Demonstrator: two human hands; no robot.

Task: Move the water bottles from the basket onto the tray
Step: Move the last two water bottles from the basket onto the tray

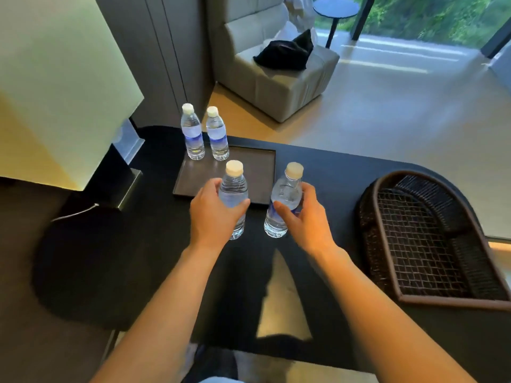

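Two clear water bottles with white caps stand upright on the far left part of the dark square tray [257, 172]: one bottle [192, 134] at the corner and a second bottle [217, 135] just right of it. My left hand [213, 214] grips a third bottle [233, 189] upright, near the tray's front edge. My right hand [304, 217] holds a fourth bottle [284, 194], slightly tilted, beside the tray's front right corner. The dark wicker basket [387, 217] lies to the right with no bottles inside.
A large lamp [55, 78] with a pale shade stands at the left on the black table [331, 167], its cord trailing forward. Beyond the table are a grey armchair [276, 78] with a black cloth and a small round side table [336, 8].
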